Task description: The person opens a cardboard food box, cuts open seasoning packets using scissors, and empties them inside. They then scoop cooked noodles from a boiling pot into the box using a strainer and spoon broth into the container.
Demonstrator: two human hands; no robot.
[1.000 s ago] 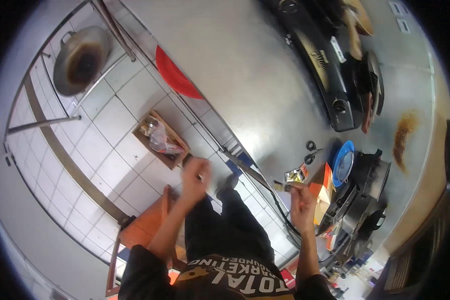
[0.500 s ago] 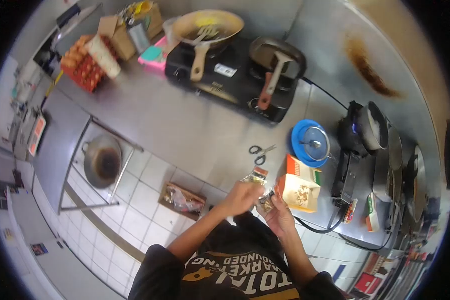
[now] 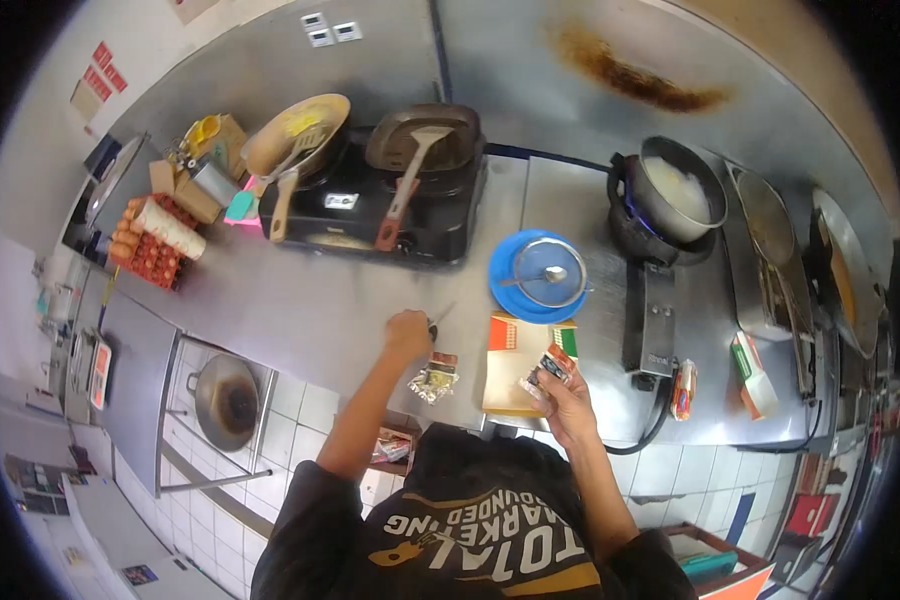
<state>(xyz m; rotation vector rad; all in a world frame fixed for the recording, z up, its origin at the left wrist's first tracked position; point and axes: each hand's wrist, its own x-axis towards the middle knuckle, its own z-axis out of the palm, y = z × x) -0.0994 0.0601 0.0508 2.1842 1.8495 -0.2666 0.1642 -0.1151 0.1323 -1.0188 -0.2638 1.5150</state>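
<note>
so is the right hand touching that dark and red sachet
Touching: the head view shows the right hand gripping the sachet, with no gap between them.

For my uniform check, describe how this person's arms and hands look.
The left hand and right hand are bare, with no gloves visible. The forearms are uncovered too, with no watch or band to be seen. Plain black sleeves reach roughly to the elbows, matching a black shirt with white lettering.

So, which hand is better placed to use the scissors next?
Probably the left hand: it's right at the scissors, while the right hand is occupied holding a sachet.
</note>
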